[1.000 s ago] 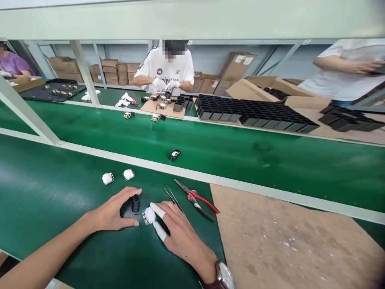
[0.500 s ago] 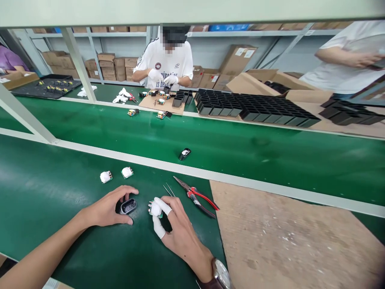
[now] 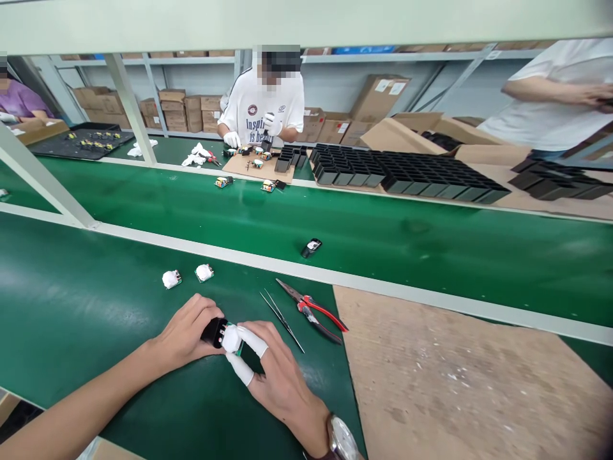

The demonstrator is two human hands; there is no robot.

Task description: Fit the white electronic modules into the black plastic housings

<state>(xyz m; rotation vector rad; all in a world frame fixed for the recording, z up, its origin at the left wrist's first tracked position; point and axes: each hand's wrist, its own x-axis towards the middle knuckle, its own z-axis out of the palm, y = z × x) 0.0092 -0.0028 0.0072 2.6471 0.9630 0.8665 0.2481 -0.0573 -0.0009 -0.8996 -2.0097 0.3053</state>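
Note:
My left hand (image 3: 189,332) is closed round a small black plastic housing (image 3: 213,332), which lies tilted with its mouth toward my right hand. Between the thumb and index finger of my right hand (image 3: 272,367), both in white finger cots, is a small circuit board (image 3: 232,340) topped with a white lump. The board's left edge is at the housing's mouth; I cannot tell how far inside it reaches. Two similar boards with white lumps, one (image 3: 171,279) and another (image 3: 204,273), lie beyond my left hand. Tweezers (image 3: 282,321) and red-handled long-nose pliers (image 3: 311,310) lie right of my hands.
A brown board (image 3: 469,377) covers the bench at right. Past a pale rail (image 3: 230,253), a green belt (image 3: 230,217) carries a black housing (image 3: 311,248) and boards. Across it, a co-worker (image 3: 263,108) works beside rows of black cases (image 3: 407,169).
My left hand has gripped the housing and tipped it toward the right. My right hand has brought the board left to the housing's mouth. Items on the belt have shifted right.

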